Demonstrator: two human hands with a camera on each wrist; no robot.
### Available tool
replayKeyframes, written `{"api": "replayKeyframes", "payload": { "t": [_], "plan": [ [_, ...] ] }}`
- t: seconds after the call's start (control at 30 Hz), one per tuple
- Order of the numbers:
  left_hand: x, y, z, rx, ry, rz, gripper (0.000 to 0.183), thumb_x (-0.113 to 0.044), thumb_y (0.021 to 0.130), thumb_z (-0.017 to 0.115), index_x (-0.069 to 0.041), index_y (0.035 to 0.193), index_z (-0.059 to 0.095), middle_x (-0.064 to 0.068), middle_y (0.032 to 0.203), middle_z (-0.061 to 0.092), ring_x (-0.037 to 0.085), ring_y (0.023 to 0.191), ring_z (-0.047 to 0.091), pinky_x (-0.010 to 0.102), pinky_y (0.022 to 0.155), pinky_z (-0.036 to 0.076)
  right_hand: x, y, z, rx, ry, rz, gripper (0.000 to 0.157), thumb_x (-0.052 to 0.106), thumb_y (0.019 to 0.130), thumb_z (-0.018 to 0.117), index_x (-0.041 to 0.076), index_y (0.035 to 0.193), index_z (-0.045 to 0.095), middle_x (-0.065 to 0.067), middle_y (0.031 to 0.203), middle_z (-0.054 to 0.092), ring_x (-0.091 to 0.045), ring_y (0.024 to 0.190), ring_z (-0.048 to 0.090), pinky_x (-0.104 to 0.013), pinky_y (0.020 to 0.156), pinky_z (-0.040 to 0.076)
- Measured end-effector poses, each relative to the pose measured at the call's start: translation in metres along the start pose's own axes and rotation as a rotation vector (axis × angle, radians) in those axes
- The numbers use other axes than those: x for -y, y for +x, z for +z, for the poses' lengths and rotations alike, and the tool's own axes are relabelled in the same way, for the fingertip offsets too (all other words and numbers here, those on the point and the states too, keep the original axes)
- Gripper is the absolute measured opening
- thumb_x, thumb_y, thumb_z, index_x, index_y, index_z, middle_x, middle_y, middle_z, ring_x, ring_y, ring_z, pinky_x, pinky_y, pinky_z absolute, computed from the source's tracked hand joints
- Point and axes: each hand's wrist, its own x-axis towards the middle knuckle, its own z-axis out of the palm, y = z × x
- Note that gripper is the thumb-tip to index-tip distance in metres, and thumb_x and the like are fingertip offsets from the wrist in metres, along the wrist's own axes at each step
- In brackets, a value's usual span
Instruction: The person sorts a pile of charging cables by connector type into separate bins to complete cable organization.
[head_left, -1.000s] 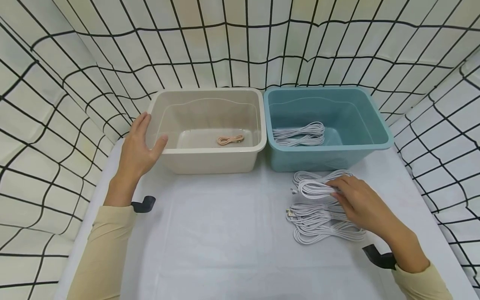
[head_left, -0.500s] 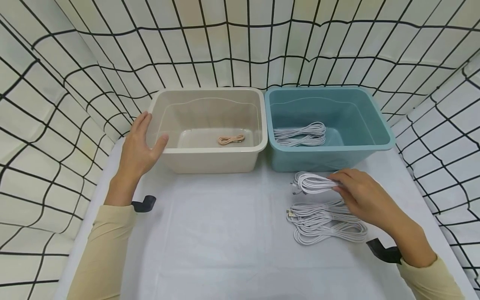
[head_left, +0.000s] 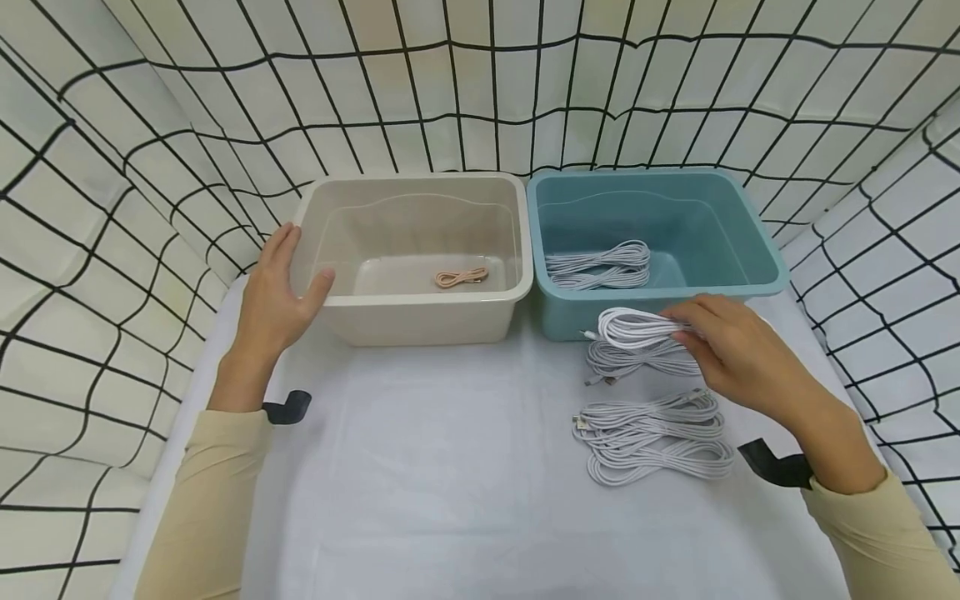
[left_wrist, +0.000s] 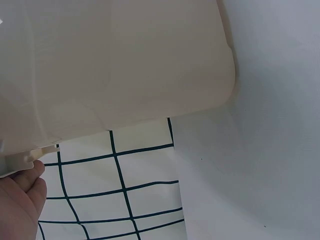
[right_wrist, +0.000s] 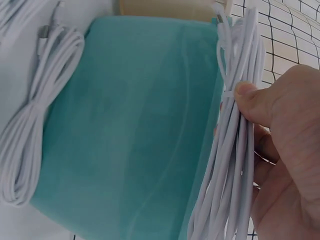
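Observation:
My right hand [head_left: 738, 354] pinches a coiled white cable [head_left: 633, 327] at its middle, thumb on one side. It is raised just before the front wall of the teal bin [head_left: 660, 293]; in the right wrist view, the coil [right_wrist: 230, 130] hangs beside that bin. Under it on the table lies another white coiled cable [head_left: 637, 360], with a stack of more coils [head_left: 652, 446] nearer me. My left hand [head_left: 272, 304] rests against the left rim of the beige bin [head_left: 420, 321], fingers extended and thumb at the front corner.
White coiled cables [head_left: 600, 268] lie inside the teal bin on the left. A small tan coiled cable [head_left: 461, 277] lies in the beige bin. Black wire grid panels [head_left: 495, 125] enclose the white-covered table [head_left: 420, 467] at the back and sides.
My right hand has lifted one white coil off the cables below and brought it toward the teal bin's front rim. The left hand has stayed at the beige bin.

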Motion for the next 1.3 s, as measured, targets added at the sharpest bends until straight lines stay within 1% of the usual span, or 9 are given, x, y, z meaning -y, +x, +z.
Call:
{"api": "replayKeyframes", "payload": {
  "t": [0.2, 0.33, 0.43, 0.6, 0.7, 0.83, 0.93, 1.13, 1.3],
  "plan": [
    [0.001, -0.001, 0.001, 0.0, 0.003, -0.005, 0.08, -0.042, 0.098, 0.059, -0.002, 0.163, 0.037, 0.016, 0.171, 0.032, 0.053, 0.145, 0.045, 0.075, 0.109, 0.04, -0.005, 0.019, -0.007, -0.001, 0.001, -0.019, 0.039, -0.013, 0.085, 0.076, -0.003, 0.122, 0.069, -0.017, 0.112, 0.071, -0.037, 0.104, 0.068, -0.054, 0.087, 0.055],
    [0.0, -0.001, 0.002, 0.002, -0.01, 0.002, 0.08, -0.042, 0.098, 0.059, -0.001, 0.163, 0.037, 0.016, 0.171, 0.032, 0.053, 0.146, 0.043, 0.074, 0.11, 0.039, -0.01, 0.031, -0.011, -0.019, -0.001, -0.034, 0.037, -0.013, 0.085, 0.076, -0.004, 0.121, 0.068, -0.017, 0.109, 0.071, -0.037, 0.099, 0.066, -0.055, 0.087, 0.053],
    [-0.001, 0.0, 0.003, 0.008, -0.01, 0.009, 0.08, -0.042, 0.098, 0.059, -0.001, 0.163, 0.036, 0.017, 0.171, 0.032, 0.053, 0.147, 0.042, 0.074, 0.111, 0.038, -0.014, 0.037, -0.013, -0.022, 0.003, -0.029, 0.035, -0.014, 0.087, 0.073, -0.007, 0.12, 0.066, -0.019, 0.108, 0.071, -0.037, 0.097, 0.065, -0.055, 0.086, 0.051],
    [0.0, 0.002, 0.003, 0.007, 0.009, 0.022, 0.081, -0.043, 0.098, 0.058, 0.0, 0.163, 0.036, 0.018, 0.171, 0.032, 0.053, 0.147, 0.041, 0.074, 0.112, 0.038, -0.02, 0.048, -0.016, 0.002, -0.003, -0.016, 0.032, -0.012, 0.091, 0.07, -0.009, 0.121, 0.063, -0.023, 0.11, 0.069, -0.04, 0.099, 0.063, -0.057, 0.085, 0.049],
    [0.0, 0.003, 0.002, 0.007, 0.017, 0.016, 0.081, -0.043, 0.098, 0.059, -0.001, 0.163, 0.036, 0.018, 0.171, 0.032, 0.053, 0.147, 0.042, 0.075, 0.111, 0.039, -0.024, 0.056, -0.018, -0.004, -0.021, -0.034, 0.03, -0.011, 0.091, 0.07, -0.008, 0.12, 0.064, -0.023, 0.11, 0.07, -0.041, 0.096, 0.063, -0.058, 0.082, 0.049],
    [0.0, 0.002, 0.001, 0.01, 0.02, 0.005, 0.081, -0.043, 0.098, 0.059, -0.001, 0.163, 0.036, 0.018, 0.171, 0.032, 0.053, 0.146, 0.043, 0.075, 0.11, 0.04, -0.03, 0.069, -0.02, -0.015, -0.03, -0.066, 0.028, -0.013, 0.091, 0.069, -0.008, 0.118, 0.064, -0.023, 0.107, 0.07, -0.04, 0.089, 0.062, -0.055, 0.076, 0.048],
    [0.0, 0.002, 0.0, 0.011, 0.023, -0.001, 0.081, -0.044, 0.098, 0.059, -0.002, 0.163, 0.036, 0.017, 0.171, 0.031, 0.053, 0.147, 0.042, 0.075, 0.11, 0.039, -0.034, 0.078, -0.023, 0.005, -0.029, -0.071, 0.028, -0.013, 0.091, 0.069, -0.008, 0.118, 0.064, -0.024, 0.108, 0.07, -0.039, 0.089, 0.063, -0.055, 0.077, 0.049],
    [0.0, 0.001, 0.0, 0.013, 0.023, -0.004, 0.081, -0.044, 0.098, 0.059, -0.003, 0.164, 0.035, 0.016, 0.172, 0.03, 0.053, 0.147, 0.042, 0.075, 0.11, 0.039, -0.039, 0.094, -0.029, 0.076, -0.017, -0.025, 0.027, -0.011, 0.095, 0.067, -0.009, 0.122, 0.063, -0.026, 0.113, 0.07, -0.042, 0.097, 0.065, -0.058, 0.081, 0.052],
    [-0.001, 0.001, 0.0, 0.02, 0.021, -0.011, 0.081, -0.043, 0.098, 0.059, -0.003, 0.164, 0.034, 0.016, 0.172, 0.03, 0.053, 0.147, 0.041, 0.075, 0.111, 0.038, -0.046, 0.104, -0.034, 0.135, -0.01, 0.034, 0.027, -0.007, 0.099, 0.063, -0.009, 0.125, 0.064, -0.029, 0.118, 0.068, -0.047, 0.109, 0.064, -0.064, 0.091, 0.051]
  ]
}}
